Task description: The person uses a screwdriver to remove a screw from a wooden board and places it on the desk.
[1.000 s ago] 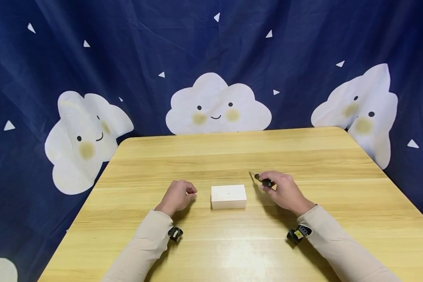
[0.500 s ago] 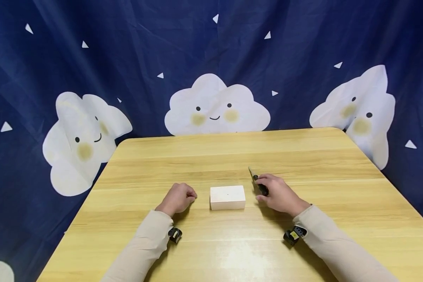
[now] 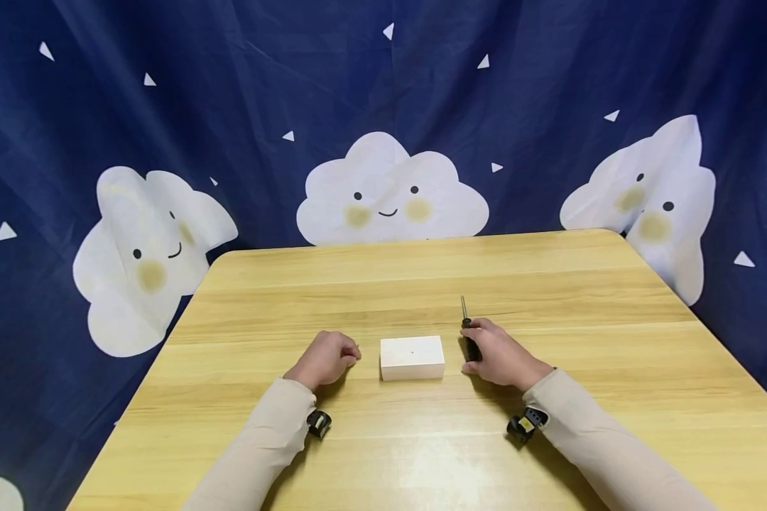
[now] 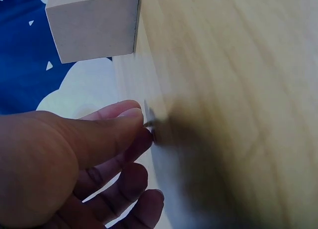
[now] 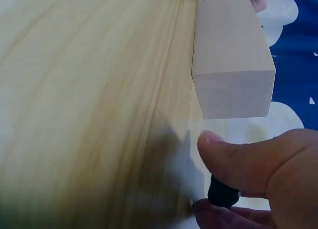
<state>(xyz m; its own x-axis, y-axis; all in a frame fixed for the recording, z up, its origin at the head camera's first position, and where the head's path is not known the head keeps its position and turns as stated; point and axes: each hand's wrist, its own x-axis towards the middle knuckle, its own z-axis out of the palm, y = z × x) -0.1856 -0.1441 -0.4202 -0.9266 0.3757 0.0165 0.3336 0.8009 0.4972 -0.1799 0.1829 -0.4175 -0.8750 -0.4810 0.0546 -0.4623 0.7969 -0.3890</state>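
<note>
A pale wooden block (image 3: 412, 358) with a small dark hole in its top lies on the table between the two hands. Left of it, my left hand (image 3: 322, 358) pinches a tiny pointed screw (image 4: 149, 123) between thumb and forefinger; only its tip shows in the left wrist view. On the block's right, my right hand (image 3: 501, 356) holds a screwdriver (image 3: 470, 346) by its black handle, the metal shaft pointing to the table's far side. In the right wrist view the handle end (image 5: 222, 191) shows below the thumb, the rest hidden.
Both hands are low over a wood-grain table (image 3: 332, 284). Behind its far edge hangs a dark blue curtain (image 3: 243, 106) printed with white clouds. Each wrist wears a small black camera, the left wrist camera (image 3: 319, 424) and the right wrist camera (image 3: 522, 428).
The screwdriver has turned in my right hand, its shaft swinging from leftward to nearly straight away from me. That hand has shifted slightly left and nearer. The left hand and block stay nearly in place.
</note>
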